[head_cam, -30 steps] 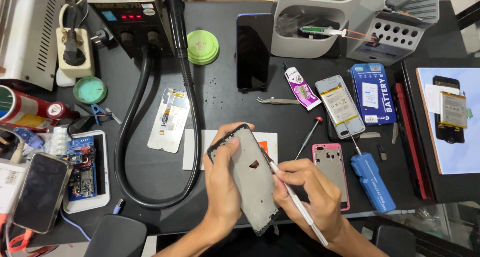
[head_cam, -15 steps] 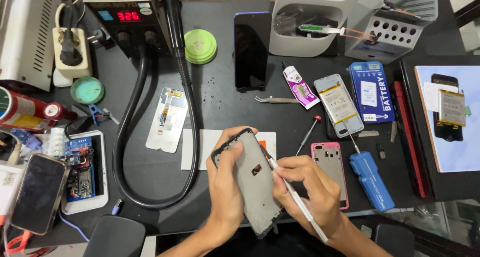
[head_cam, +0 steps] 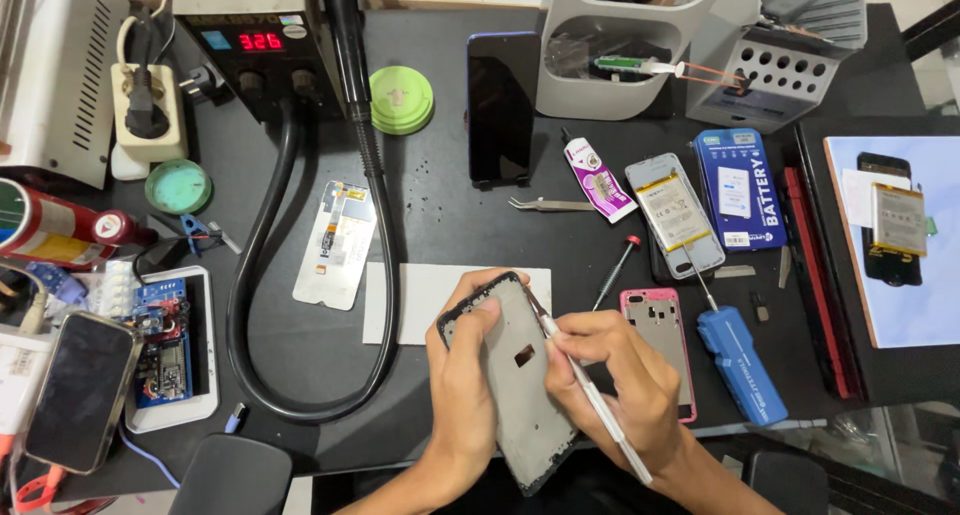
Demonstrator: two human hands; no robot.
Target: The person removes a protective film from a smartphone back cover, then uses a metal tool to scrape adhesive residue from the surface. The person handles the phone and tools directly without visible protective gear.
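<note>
On the cluttered black workbench (head_cam: pixel 300 375), I see my left hand (head_cam: pixel 470 390) clamped around the grey phone frame (head_cam: pixel 520 385), while my right hand (head_cam: pixel 620 375), fingers closed on a white tool (head_cam: pixel 595 405), has slid its tip up the frame's right edge (scraping continues).

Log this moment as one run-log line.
left hand: steadies grey phone frame | right hand: holds white tool, tip at frame edge | nearby: pink phone frame, blue screwdriver
</note>
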